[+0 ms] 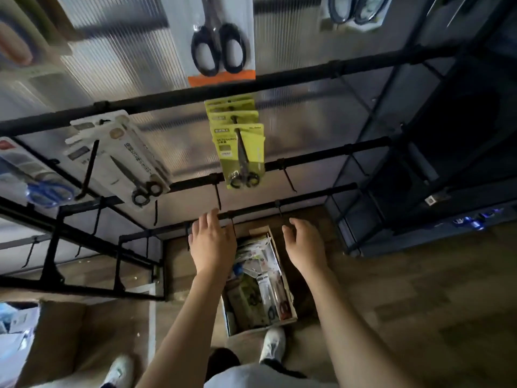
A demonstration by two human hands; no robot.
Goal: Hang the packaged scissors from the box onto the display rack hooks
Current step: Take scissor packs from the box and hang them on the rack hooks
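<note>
Head view: both hands empty, reaching down over the box [279,256] on the floor. Left hand [214,245] fingers spread wide, fingertips overlapping the lowest rack bar [302,198] in view; contact cannot be told. Right hand [303,245] fingers loosely curled, apart, holding nothing, hovering above the box's right rim.

Box open-topped, narrow, filled with packaged scissors [257,292] lying jumbled; a white shoe [272,345] touches its near edge. Free floor to the right of the box.

Display rack: black horizontal bars with hooks. One hook carries a stack of yellow-green scissor packs [240,152]; white scissor packs [117,161] hang to its left. Bare hooks [289,177] stand on the bar below the yellow-green stack, with clear gaps between them. A larger cardboard box [58,331] sits at lower left.
</note>
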